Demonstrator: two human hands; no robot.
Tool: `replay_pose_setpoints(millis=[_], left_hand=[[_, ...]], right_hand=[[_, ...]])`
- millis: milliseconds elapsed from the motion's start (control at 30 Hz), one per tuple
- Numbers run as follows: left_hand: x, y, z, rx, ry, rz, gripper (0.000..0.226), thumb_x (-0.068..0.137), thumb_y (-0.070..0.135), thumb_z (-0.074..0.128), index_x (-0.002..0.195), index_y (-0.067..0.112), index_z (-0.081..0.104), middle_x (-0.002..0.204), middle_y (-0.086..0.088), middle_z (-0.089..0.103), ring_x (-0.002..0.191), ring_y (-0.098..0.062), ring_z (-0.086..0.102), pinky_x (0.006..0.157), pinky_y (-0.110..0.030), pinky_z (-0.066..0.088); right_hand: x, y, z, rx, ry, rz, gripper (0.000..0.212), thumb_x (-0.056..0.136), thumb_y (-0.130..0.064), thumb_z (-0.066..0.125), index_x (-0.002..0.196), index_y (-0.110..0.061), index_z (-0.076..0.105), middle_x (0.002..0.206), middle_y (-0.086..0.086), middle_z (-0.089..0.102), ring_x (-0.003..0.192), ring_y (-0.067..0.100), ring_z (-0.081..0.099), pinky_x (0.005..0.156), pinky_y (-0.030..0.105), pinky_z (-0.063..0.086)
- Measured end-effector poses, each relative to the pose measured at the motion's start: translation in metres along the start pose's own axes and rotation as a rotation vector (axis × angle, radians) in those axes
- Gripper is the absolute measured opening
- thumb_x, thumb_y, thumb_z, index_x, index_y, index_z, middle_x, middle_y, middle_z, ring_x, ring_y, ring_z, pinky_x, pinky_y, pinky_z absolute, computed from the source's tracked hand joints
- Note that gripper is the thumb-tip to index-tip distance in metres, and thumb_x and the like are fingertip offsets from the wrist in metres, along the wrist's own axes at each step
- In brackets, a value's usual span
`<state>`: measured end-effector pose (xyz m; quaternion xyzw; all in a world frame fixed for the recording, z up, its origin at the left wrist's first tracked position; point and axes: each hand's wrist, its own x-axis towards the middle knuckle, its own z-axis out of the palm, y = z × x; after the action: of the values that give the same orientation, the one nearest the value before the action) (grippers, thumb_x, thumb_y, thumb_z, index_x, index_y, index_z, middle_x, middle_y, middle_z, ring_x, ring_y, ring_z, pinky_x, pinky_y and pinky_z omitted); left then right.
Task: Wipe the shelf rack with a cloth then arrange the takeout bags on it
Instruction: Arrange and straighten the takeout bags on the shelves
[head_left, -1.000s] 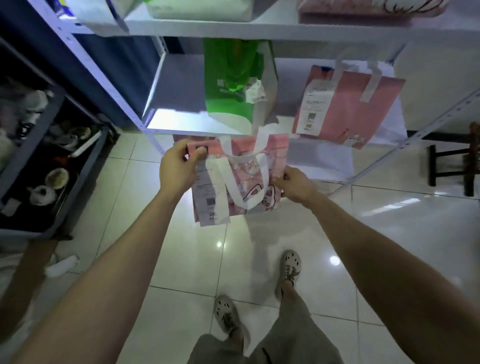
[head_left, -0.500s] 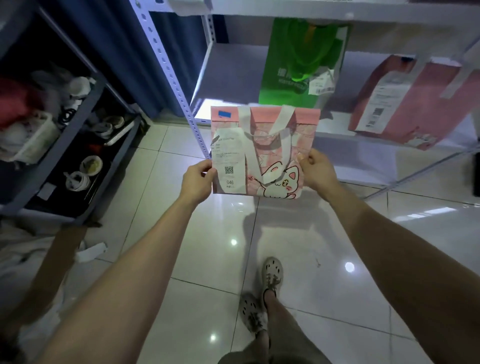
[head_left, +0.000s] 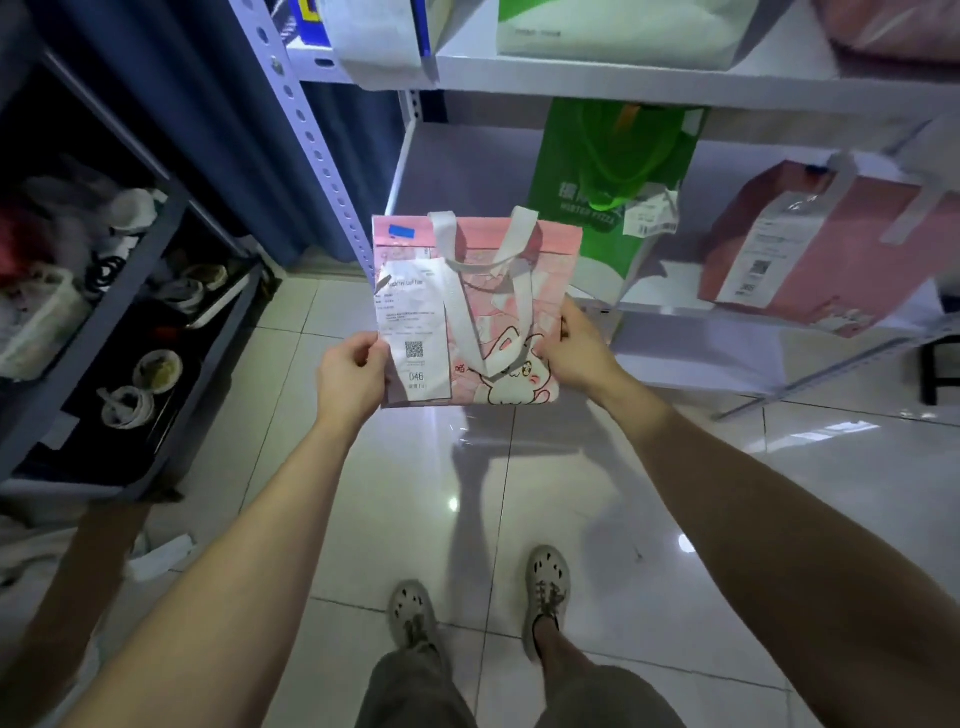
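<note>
A pink takeout bag (head_left: 511, 296) with white handles, a cat drawing and a stapled receipt hangs upright in the air before the white shelf rack (head_left: 649, 78). My left hand (head_left: 350, 382) pinches its lower left edge and my right hand (head_left: 574, 348) grips its lower right edge. On the rack's lower shelf stand a green bag (head_left: 608, 176) and another pink bag (head_left: 831, 249) with a receipt. More bags sit on the shelf above, cut off by the frame.
A dark grey rack (head_left: 104, 332) at the left holds bowls, cords and clutter. The rack's perforated post (head_left: 311, 140) rises just left of the held bag. A dark stool (head_left: 940, 374) stands at the far right. Glossy floor tiles and my feet (head_left: 545, 582) are below.
The bag was turned upright and raised, with my hands shifting from its top corners to its lower edges. In the last half second it barely moved.
</note>
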<state>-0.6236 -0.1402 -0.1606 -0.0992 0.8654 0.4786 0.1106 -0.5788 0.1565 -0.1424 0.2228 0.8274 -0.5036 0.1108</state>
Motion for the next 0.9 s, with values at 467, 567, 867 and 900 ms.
replay_pose_setpoints(millis=[467, 567, 867, 900], left_hand=[[0.066, -0.004, -0.039, -0.009, -0.111, 0.089, 0.029, 0.100, 0.015, 0.054, 0.072, 0.017, 0.063, 0.064, 0.005, 0.063, 0.049, -0.002, 0.048, 0.049, -0.024, 0.042], [0.069, -0.008, -0.039, -0.008, -0.127, 0.061, 0.031, 0.099, 0.019, 0.055, 0.068, 0.020, 0.060, 0.063, 0.007, 0.062, 0.054, -0.007, 0.050, 0.053, -0.026, 0.041], [0.067, -0.004, -0.022, -0.092, -0.152, 0.017, 0.022, 0.097, 0.016, 0.056, 0.081, 0.014, 0.072, 0.069, -0.003, 0.066, 0.063, -0.018, 0.055, 0.045, -0.017, 0.042], [0.066, -0.001, -0.021, -0.103, -0.153, 0.012, 0.023, 0.096, 0.015, 0.056, 0.081, 0.013, 0.072, 0.071, -0.007, 0.067, 0.063, -0.019, 0.057, 0.045, -0.017, 0.042]], right_hand=[[-0.024, -0.017, 0.078, -0.052, 0.026, 0.121, 0.063, 0.097, -0.009, 0.056, 0.152, -0.036, 0.042, 0.139, -0.008, 0.066, 0.117, 0.018, 0.064, 0.102, 0.040, 0.054], [-0.030, -0.017, 0.090, -0.121, 0.061, 0.163, 0.075, 0.091, 0.005, 0.053, 0.153, -0.033, 0.036, 0.132, -0.002, 0.068, 0.108, 0.022, 0.065, 0.091, 0.041, 0.058], [-0.036, -0.005, 0.073, -0.153, 0.278, 0.157, 0.050, 0.094, -0.002, 0.044, 0.139, -0.018, 0.061, 0.133, 0.012, 0.070, 0.118, 0.039, 0.063, 0.103, 0.047, 0.053], [-0.034, -0.006, 0.070, -0.150, 0.283, 0.145, 0.045, 0.097, -0.002, 0.043, 0.135, -0.014, 0.064, 0.131, 0.013, 0.071, 0.116, 0.038, 0.064, 0.101, 0.047, 0.054]])
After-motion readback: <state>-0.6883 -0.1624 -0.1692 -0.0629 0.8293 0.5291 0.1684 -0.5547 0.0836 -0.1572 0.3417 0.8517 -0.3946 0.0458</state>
